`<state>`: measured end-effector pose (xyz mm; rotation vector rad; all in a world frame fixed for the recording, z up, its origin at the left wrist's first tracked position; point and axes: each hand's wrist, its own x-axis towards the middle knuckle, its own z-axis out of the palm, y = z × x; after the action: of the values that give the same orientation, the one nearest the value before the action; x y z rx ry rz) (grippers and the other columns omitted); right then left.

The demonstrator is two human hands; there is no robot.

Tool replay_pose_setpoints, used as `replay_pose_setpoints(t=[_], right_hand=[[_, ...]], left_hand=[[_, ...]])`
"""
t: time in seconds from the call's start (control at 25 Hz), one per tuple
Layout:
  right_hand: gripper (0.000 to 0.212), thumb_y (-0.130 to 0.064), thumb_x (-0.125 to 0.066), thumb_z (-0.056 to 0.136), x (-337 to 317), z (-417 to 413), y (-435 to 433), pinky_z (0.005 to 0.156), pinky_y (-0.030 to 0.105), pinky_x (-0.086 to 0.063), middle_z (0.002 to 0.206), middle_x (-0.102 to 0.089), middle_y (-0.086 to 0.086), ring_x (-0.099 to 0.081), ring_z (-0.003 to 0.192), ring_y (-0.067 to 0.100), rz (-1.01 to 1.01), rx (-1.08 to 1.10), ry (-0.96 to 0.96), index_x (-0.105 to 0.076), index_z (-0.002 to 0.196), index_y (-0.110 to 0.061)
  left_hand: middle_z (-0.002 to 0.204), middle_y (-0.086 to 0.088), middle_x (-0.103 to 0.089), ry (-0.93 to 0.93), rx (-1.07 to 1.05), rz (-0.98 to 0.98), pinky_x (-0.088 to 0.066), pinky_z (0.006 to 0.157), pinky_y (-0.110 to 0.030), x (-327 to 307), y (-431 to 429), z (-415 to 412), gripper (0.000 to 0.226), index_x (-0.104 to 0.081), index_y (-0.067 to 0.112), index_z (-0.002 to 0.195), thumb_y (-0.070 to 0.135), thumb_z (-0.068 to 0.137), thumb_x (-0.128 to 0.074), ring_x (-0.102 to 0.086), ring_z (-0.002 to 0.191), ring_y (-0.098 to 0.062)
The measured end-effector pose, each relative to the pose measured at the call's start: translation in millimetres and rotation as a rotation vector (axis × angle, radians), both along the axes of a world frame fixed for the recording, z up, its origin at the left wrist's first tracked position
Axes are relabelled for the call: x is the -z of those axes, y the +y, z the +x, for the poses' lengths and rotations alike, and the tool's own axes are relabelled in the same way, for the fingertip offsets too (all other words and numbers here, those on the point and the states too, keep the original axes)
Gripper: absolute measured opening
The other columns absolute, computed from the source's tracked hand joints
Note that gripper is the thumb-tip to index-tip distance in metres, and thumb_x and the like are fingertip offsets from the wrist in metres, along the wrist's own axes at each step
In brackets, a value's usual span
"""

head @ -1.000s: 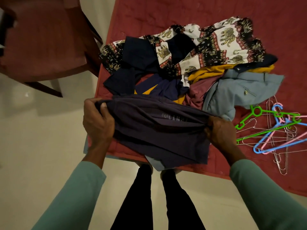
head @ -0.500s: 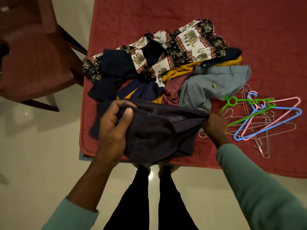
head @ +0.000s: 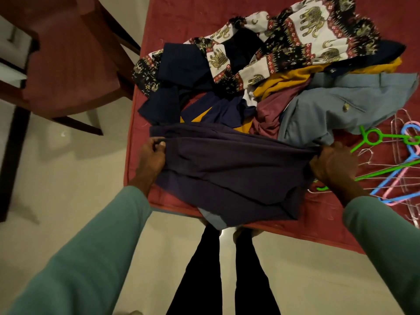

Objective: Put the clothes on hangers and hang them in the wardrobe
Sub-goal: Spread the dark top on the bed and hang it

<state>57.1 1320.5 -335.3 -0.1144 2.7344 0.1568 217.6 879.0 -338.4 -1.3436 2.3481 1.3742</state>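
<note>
Red quilted bed [head: 181, 23] on a pale floor [head: 68, 178], dark wooden chair [head: 68, 64] close off its left edge, person's dark-trousered legs [head: 227, 269] right at the near edge. Dark purple garment [head: 234, 173] is stretched across the bed's near-left corner with its hem hanging past the edge, left hand [head: 151, 159] fingers [head: 159, 143] pinching its left side, right hand [head: 333, 164] fingers curled, gripping its right side. Heap of clothes [head: 272, 71] lies just behind, touching it; tangled plastic and wire hangers [head: 397, 169] sit just beside the right hand, running off frame right; open floor lies left of the bed.
</note>
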Motion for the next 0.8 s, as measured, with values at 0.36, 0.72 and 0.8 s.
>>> replay_pose_setpoints(t=[0.36,0.72,0.8], right_hand=[[0.074,-0.031,-0.059,0.082,-1,85,-55,0.105,0.058,-0.038,0.146,-0.040,0.028,-0.042,0.131,0.048,-0.384,0.346,0.253,-0.033,0.148,-0.008],[0.084,-0.046,-0.062,0.088,29,125,-70,0.111,0.059,-0.037,0.150,-0.044,0.020,-0.044,0.136,0.039,-0.582,0.803,0.183,-0.025,0.155,-0.014],[0.080,-0.056,-0.062,0.078,33,117,-58,0.101,0.054,-0.047,0.131,-0.061,0.017,-0.058,0.122,0.037,-0.618,0.939,0.161,-0.037,0.142,-0.016]], left_hand=[[0.107,-0.011,-0.066,-0.010,-0.106,-0.090,-0.046,0.084,-0.031,-4,-15,-4,0.019,-0.064,0.007,0.116,0.010,0.101,-0.052,-0.062,0.099,-0.028],[0.135,-0.021,-0.056,-0.272,-0.038,-0.481,-0.036,0.104,-0.050,-5,-6,-3,0.039,-0.054,0.011,0.133,0.016,0.094,-0.055,-0.052,0.126,-0.042],[0.142,-0.017,-0.050,-0.068,0.179,-0.574,-0.034,0.106,-0.050,-6,28,-9,0.044,-0.051,0.015,0.137,0.025,0.095,-0.058,-0.047,0.132,-0.037]])
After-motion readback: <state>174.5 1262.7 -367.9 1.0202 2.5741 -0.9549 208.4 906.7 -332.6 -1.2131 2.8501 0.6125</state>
